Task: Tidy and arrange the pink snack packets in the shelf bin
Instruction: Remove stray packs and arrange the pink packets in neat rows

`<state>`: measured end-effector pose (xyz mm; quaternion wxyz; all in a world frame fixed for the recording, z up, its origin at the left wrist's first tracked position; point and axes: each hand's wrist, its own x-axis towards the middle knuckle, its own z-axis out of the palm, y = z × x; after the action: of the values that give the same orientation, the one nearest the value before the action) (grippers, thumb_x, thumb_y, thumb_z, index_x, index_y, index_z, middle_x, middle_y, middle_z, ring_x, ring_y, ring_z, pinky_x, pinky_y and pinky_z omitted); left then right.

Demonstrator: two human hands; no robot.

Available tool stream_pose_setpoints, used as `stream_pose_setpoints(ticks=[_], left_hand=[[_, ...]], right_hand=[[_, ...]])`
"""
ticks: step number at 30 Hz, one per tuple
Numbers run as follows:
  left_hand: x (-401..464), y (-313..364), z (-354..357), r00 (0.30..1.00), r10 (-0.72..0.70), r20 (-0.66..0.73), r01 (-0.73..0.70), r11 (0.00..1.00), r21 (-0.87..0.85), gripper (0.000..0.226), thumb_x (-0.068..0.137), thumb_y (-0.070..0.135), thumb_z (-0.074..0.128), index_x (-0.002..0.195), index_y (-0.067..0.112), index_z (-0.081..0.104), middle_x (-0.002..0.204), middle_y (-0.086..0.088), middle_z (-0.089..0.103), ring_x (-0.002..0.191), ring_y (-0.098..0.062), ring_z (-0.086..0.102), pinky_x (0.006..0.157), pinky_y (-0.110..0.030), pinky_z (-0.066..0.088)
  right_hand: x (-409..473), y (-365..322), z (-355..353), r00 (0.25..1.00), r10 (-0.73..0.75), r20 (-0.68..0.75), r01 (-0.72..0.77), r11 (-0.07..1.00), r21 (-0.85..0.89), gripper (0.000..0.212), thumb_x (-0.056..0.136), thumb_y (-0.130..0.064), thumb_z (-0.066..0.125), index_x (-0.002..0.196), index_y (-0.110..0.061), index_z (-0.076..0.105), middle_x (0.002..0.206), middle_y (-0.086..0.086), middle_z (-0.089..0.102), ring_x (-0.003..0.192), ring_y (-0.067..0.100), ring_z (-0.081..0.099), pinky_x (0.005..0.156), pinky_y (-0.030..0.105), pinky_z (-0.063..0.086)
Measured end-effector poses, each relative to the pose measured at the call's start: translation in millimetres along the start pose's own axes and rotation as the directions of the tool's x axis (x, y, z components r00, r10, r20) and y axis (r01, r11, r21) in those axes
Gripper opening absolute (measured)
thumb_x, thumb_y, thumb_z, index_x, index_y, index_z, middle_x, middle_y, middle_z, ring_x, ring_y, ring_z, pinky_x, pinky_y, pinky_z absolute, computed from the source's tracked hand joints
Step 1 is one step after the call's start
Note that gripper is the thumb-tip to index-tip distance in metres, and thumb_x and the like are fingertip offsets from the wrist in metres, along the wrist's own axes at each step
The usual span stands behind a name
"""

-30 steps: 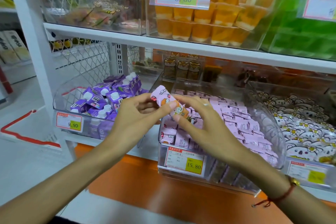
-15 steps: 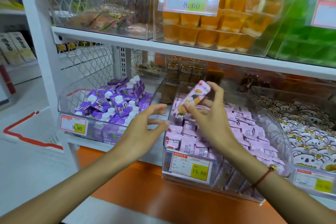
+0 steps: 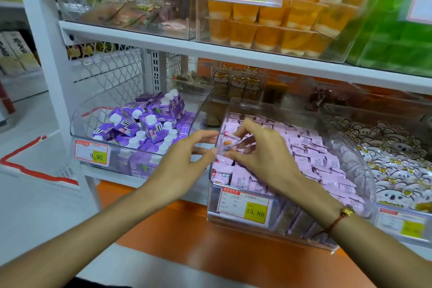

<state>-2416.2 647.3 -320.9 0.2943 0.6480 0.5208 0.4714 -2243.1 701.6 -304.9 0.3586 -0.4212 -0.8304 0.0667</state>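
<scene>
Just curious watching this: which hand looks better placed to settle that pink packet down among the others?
The right hand, probably. It is inside the clear bin, its fingers curled around the pink packet at the left end of the rows. The left hand hovers open outside the bin's left wall, holding nothing.

The shelf bin (image 3: 346,154) is clear, glossy plastic that catches reflections; the pink snack packets (image 3: 311,147) inside look like smooth, faintly shiny film. The neighbouring purple cartons (image 3: 138,124) look like printed card (white plastic caps), and the price label (image 3: 243,204) is paper behind a glossy sleeve.
</scene>
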Motion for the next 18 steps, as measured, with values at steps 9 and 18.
stream_pose_setpoints(ticks=[9, 18], left_hand=[[-3, 4, -7, 0.991, 0.13, 0.001, -0.127, 0.964, 0.232, 0.029, 0.093, 0.024, 0.057, 0.121, 0.03, 0.057, 0.12, 0.018, 0.057, 0.105, 0.003, 0.055, 0.089, -0.026, 0.048], [-8, 12, -11, 0.886, 0.441, 0.145, -0.431, 0.664, 0.611, 0.027, 0.093, 0.032, 0.058, 0.119, 0.027, 0.062, 0.122, 0.017, 0.057, 0.113, -0.006, 0.05, 0.085, -0.035, 0.051]], right_hand=[[7, 8, 2, 0.927, 0.054, 0.372, 0.045, 0.966, -0.253, 0.029, 0.099, -0.033, 0.043, 0.11, -0.023, 0.068, 0.115, -0.002, 0.05, 0.105, 0.022, 0.042, 0.079, 0.033, 0.04], [8, 28, -20, 0.961, 0.209, 0.18, -0.23, 0.967, 0.109, 0.018, 0.096, -0.02, 0.052, 0.109, -0.023, 0.064, 0.097, -0.006, 0.063, 0.078, 0.014, 0.06, 0.067, 0.029, 0.046]])
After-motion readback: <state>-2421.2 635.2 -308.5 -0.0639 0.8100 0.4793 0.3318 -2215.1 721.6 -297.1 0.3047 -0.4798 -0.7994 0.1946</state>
